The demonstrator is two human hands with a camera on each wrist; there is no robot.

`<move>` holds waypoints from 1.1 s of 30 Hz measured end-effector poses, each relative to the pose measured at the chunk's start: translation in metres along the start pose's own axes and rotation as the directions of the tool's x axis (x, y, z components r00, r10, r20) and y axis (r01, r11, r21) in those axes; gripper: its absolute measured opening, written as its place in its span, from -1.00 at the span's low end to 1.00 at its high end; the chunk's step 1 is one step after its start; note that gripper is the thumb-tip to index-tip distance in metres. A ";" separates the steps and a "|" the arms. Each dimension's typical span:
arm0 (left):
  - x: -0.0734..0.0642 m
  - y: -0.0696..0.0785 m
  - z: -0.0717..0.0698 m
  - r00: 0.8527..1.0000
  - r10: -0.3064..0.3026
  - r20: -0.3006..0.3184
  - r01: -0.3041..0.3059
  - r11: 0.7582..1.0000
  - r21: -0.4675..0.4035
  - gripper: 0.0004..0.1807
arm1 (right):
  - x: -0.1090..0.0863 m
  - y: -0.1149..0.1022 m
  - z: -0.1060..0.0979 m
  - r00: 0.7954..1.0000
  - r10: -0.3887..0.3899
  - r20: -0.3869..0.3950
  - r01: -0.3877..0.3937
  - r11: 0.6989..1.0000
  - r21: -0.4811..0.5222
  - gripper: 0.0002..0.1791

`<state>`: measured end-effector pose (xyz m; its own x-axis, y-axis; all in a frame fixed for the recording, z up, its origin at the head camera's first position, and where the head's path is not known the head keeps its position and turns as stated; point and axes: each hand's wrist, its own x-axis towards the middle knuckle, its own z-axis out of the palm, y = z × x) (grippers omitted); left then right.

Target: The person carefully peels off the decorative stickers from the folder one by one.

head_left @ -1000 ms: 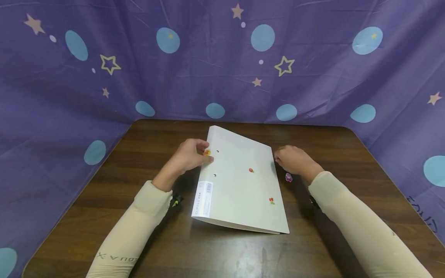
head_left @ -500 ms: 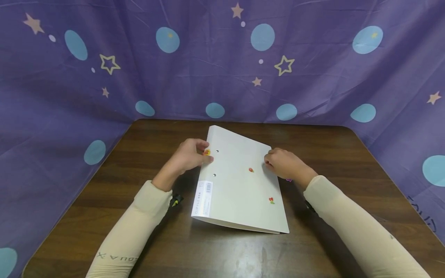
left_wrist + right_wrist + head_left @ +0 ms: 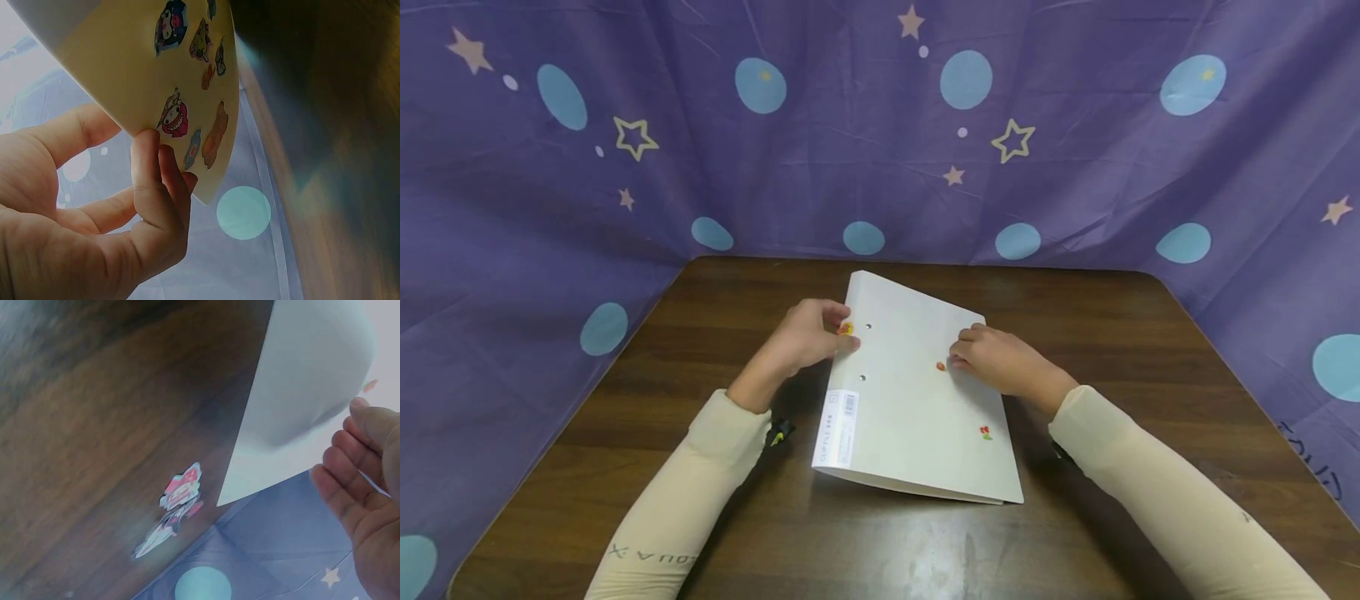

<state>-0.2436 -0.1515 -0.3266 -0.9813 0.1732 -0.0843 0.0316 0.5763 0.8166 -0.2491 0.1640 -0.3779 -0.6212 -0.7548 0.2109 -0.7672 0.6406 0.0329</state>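
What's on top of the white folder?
An orange sticker, a red sticker, metal studs and a label show on its cover. Whatever the left hand and right hand cover there can't be seen.

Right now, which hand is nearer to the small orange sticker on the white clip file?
Right: the right hand is beside the orange sticker, over the clip file; the left hand holds the spine, farther away.

Two hands [image 3: 808, 335] [image 3: 1003, 360], one folder [image 3: 917, 425]
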 end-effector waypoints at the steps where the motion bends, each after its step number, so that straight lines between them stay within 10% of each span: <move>1: 0.000 0.000 0.000 1.000 -0.001 0.000 0.001 1.000 -0.002 -0.39 | 0.000 -0.002 0.000 1.000 -0.012 -0.004 0.012 1.000 -0.001 -0.93; 17: 0.000 0.000 0.001 1.000 0.000 0.005 0.000 1.000 -0.002 -0.38 | 0.004 -0.012 0.006 0.984 -0.162 -0.073 0.157 0.984 -0.080 -0.92; 33: -0.001 0.000 0.003 1.000 0.000 0.001 0.000 0.999 0.034 -0.39 | 0.009 -0.018 0.012 0.977 -0.211 0.032 0.214 0.962 -0.167 -0.82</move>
<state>-0.2423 -0.1494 -0.3286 -0.9811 0.1738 -0.0851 0.0378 0.6033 0.7966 -0.2429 0.1440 -0.3881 -0.4500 -0.8772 0.1674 -0.8443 0.4790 0.2401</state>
